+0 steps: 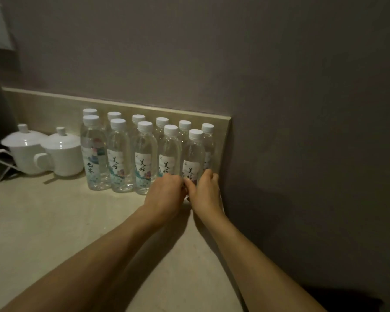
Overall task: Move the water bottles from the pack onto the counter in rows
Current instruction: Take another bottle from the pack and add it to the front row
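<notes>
A: Where are the clear plastic white-capped water bottles (144,154)?

B: Two rows on the beige counter (54,221), against the wall.

A: Hands?

B: Left hand (164,194) and right hand (204,190) together, fingers wrapped around the front row's rightmost bottle (194,161).

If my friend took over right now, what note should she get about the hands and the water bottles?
Left hand: at the base of the fourth front bottle.
Right hand: around the base of the fifth front bottle, by the wall.
Bottles: eleven caps show, five in the front row, six in the back row, upright on the counter.
Done: two rows standing.
Left: the pack is out of view, so I cannot tell.
</notes>
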